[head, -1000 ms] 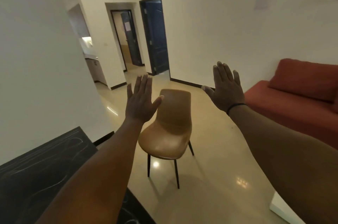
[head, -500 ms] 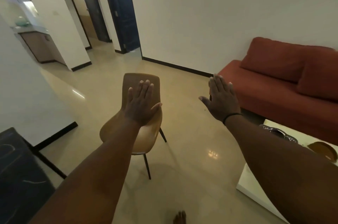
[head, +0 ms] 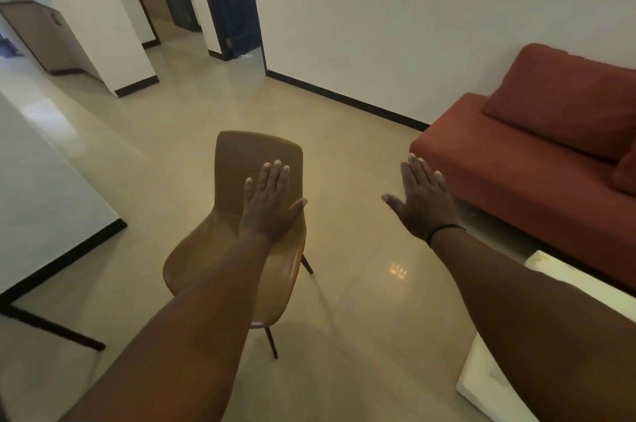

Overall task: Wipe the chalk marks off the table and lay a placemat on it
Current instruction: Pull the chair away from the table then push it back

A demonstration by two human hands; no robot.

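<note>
Bare forearms reach ahead of me, my left hand (head: 266,206) and right hand (head: 421,203) flat, fingers straight, holding nothing. A tan chair (head: 241,235) stands on the floor beyond. Table and placemat: neither identifiable, so orientation cannot be told. Red sofa (head: 537,153) far right.

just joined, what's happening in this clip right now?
Nothing is being handled. The person holds both arms out in front, left hand and right hand flat, fingers straight, holding nothing. They face a tan chair on a glossy floor, with a red sofa to the right. No cloth, placemat or chalk marks can be seen, so wiping does not appear to have started.
</note>
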